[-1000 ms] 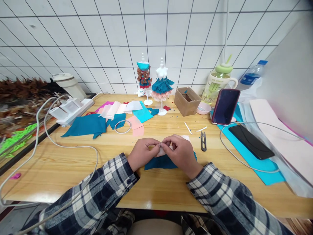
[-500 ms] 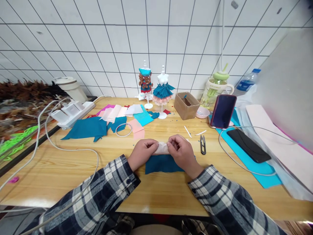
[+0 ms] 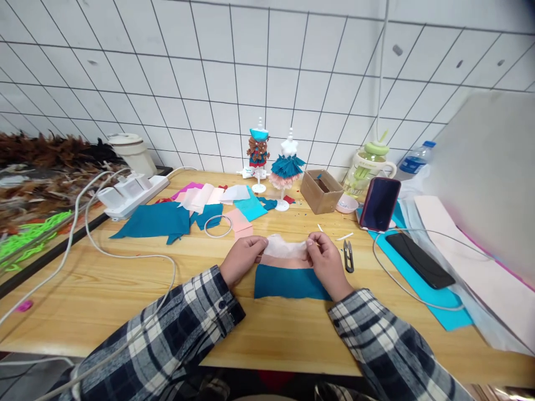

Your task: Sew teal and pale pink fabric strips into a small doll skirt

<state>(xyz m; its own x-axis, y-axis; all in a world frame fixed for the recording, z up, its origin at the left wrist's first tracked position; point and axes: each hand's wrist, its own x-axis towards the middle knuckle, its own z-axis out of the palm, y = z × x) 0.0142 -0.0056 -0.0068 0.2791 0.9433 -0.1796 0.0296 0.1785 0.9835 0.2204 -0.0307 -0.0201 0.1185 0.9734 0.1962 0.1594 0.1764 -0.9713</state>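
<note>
Between my two hands stretches a thin white piece of crepe paper (image 3: 286,247), slightly crinkled along its top edge. My left hand (image 3: 244,256) pinches its left end between thumb and fingers. Its right end is pinched in my right hand (image 3: 326,262). Just below it shows a strip of peach paper (image 3: 288,262), and under that a teal piece of paper or cloth (image 3: 288,283) lies flat on the table. Thread snips (image 3: 348,256) rest to the right of my right hand.
Two small dress forms (image 3: 259,159) in paper outfits stand at the back, beside a cardboard box (image 3: 321,192). A metal ring (image 3: 218,226) and coloured scraps (image 3: 152,221) lie at left. A propped phone (image 3: 380,204), a flat phone (image 3: 419,260) and cables occupy the right.
My hands have moved apart, and the white paper is now spread out wider between them. More of the peach strip and the teal piece shows. The camera view has shifted slightly.
</note>
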